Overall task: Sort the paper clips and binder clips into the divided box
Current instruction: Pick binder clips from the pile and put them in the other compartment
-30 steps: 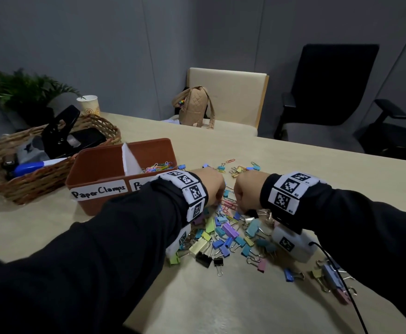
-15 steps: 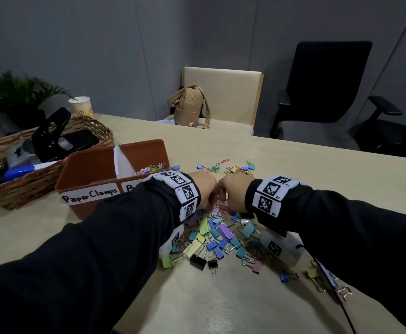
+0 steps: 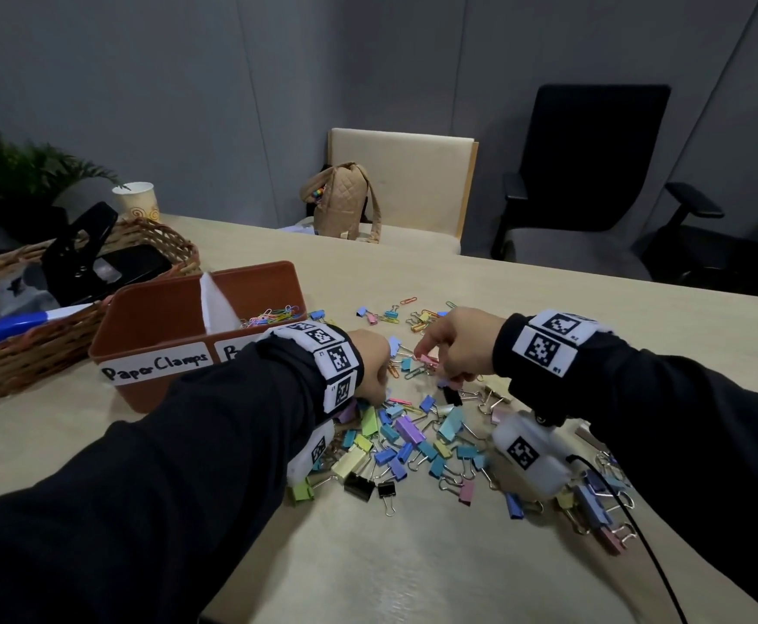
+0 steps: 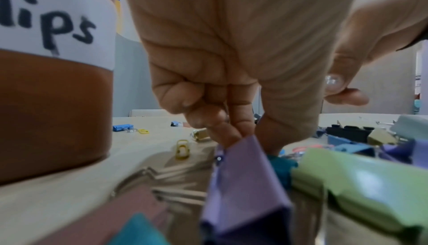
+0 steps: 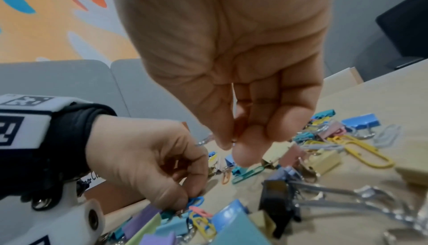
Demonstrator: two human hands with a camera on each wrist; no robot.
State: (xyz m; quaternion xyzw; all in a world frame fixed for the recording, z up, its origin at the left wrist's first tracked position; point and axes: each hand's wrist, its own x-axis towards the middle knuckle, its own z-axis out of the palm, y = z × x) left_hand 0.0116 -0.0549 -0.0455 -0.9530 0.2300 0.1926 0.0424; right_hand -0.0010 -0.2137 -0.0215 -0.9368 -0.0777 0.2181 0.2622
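1. The left hand (image 3: 370, 362) is down on the near-left side of the pile of binder clips (image 3: 413, 439), close to the front wall of the brown divided box (image 3: 152, 326). In the right wrist view its fingers (image 5: 194, 190) are curled and its fingertips pinch a small blue paper clip (image 5: 195, 201) lying among pink and yellow ones.
2. The right hand (image 3: 456, 342) hovers over the far side of the pile with fingertips bunched together. Something thin and pinkish shows between them, but I cannot tell whether it is a held clip.
3. The box stands toward the left edge of the table (image 3: 413, 556), just in front of a wicker basket (image 3: 3, 353). Its right compartment already holds coloured paper clips (image 3: 271, 315); the left one, labelled "Paper Clamps", looks empty from here.
4. Most binder clips are unsorted in the middle of the tabletop, with a few more toward the right edge.
5. Risks, as I judge them:
   - Paper clips hook into one another, so lifting the blue one may drag its neighbours along.
   - A thin clip may slip from a fingertip pinch on the way to the box.
   - The front labels are partly hidden by the left arm, so a clip could land in the wrong compartment.
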